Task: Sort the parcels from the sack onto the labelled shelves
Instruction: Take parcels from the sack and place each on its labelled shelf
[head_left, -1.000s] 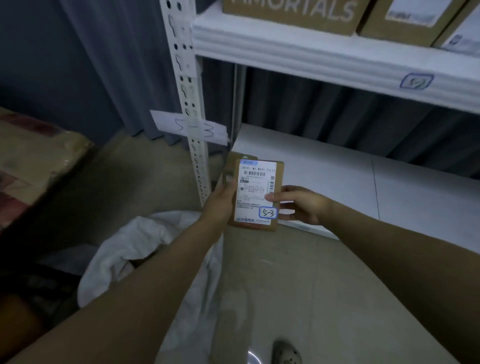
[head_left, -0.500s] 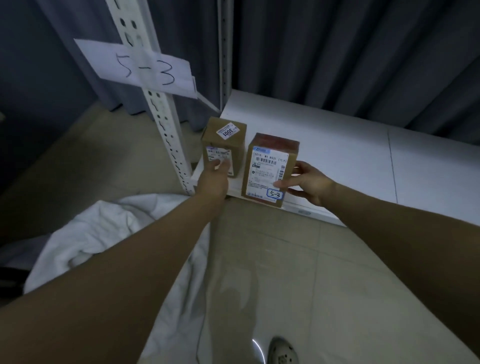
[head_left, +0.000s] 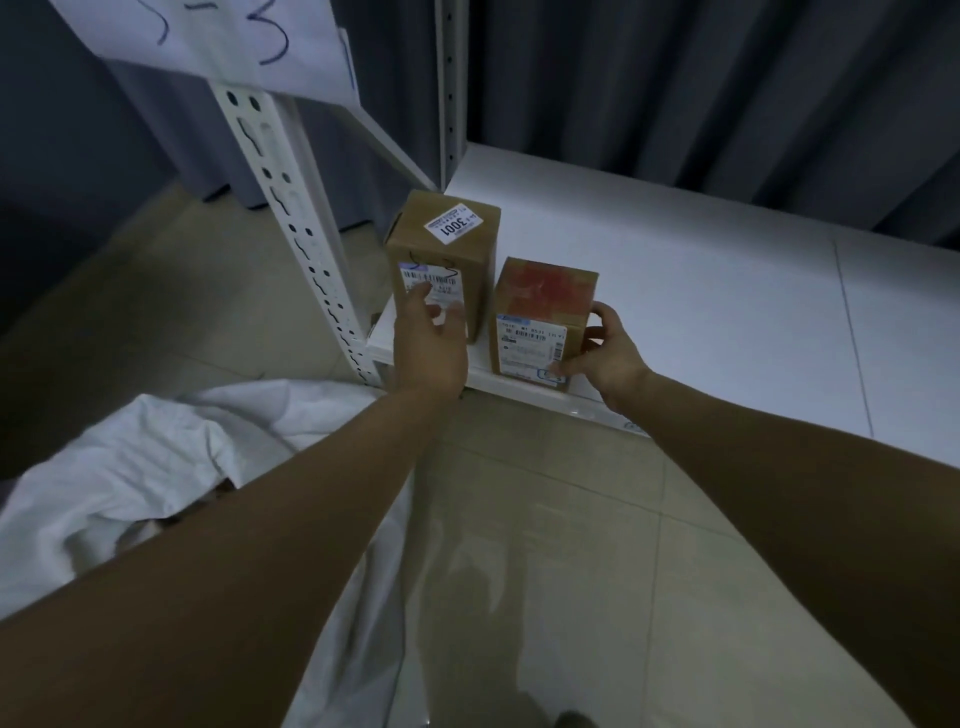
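Parcel now stands on shelf, right hand gripping it.

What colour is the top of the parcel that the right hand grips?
Reddish-orange patches over brown cardboard on the parcel; it shows best in the head view, though dimly lit.

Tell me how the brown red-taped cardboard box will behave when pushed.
Probably stiff: the brown red-taped cardboard box shows square edges under the right hand. Likely slides, not rolls, flat on the white shelf. Taller than wide; a high push might tip it.
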